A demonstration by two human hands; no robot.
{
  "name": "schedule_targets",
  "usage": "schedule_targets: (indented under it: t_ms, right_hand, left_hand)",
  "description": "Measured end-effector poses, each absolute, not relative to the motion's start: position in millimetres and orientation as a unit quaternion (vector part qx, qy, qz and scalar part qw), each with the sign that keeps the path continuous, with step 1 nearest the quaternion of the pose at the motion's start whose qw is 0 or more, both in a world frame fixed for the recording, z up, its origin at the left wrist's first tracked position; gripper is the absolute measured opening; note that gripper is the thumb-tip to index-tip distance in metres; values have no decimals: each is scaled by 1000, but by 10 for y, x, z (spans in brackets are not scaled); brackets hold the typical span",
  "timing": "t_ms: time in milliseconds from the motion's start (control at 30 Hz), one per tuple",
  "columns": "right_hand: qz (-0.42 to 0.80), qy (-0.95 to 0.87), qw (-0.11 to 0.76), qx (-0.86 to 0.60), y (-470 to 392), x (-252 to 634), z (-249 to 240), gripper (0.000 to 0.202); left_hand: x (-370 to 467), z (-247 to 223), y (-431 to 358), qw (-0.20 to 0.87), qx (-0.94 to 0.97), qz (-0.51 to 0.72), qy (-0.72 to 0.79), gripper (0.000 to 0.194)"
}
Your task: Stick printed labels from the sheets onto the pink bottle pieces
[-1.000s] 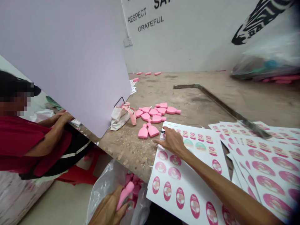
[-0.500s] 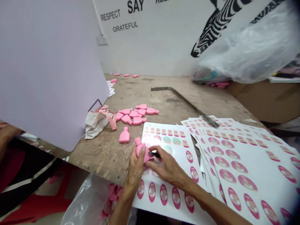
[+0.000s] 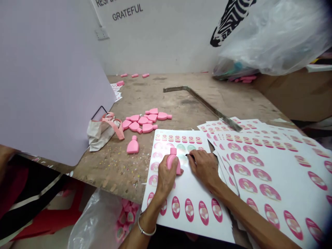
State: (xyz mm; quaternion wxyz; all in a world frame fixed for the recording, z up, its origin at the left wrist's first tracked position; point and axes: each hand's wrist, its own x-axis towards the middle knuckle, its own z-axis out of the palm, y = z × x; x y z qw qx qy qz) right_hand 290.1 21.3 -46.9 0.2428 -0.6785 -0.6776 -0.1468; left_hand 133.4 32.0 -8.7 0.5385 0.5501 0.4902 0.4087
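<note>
My left hand (image 3: 167, 173) is wrapped round a pink bottle-shaped piece (image 3: 173, 159), its neck pointing away from me, over the sticker sheet (image 3: 192, 186). To its right, my right hand (image 3: 203, 166) grips a thin dark tool (image 3: 188, 155), whose tip is near the green round stickers at the sheet's upper part. Most of the tool is hidden by my fingers. A single pink piece (image 3: 133, 145) lies left of the sheet, and a group of several pink pieces (image 3: 143, 120) lies behind it.
Loose sticker sheets (image 3: 259, 155) overlap at the right. A bent metal bar (image 3: 207, 104) lies behind them. A cloth pouch (image 3: 100, 135) is beside the large pale board (image 3: 52, 76). Plastic bags sit at lower left and back right. Another person's hand (image 3: 5, 155) shows at far left.
Both hands have moved apart. My left hand has brought the pink piece right, over the sheet; my right hand has taken the dark tool off it, towards the green stickers. The camera view has shifted.
</note>
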Motion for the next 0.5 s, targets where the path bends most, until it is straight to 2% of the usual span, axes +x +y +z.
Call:
schedule_targets:
  t_ms: [200, 400, 500]
  right_hand:
    - [-84, -681, 271, -675, 280, 2957, -460, 12]
    - [-80, -690, 252, -673, 321, 2921, -408, 17]
    - [-38, -692, 300, -655, 337, 2930, -406, 19]
  left_hand:
    - [1326, -111, 314, 509, 572, 399, 504, 33]
    - [1324, -142, 318, 494, 591, 404, 493, 34]
    - [1319, -145, 309, 494, 585, 409, 497, 34]
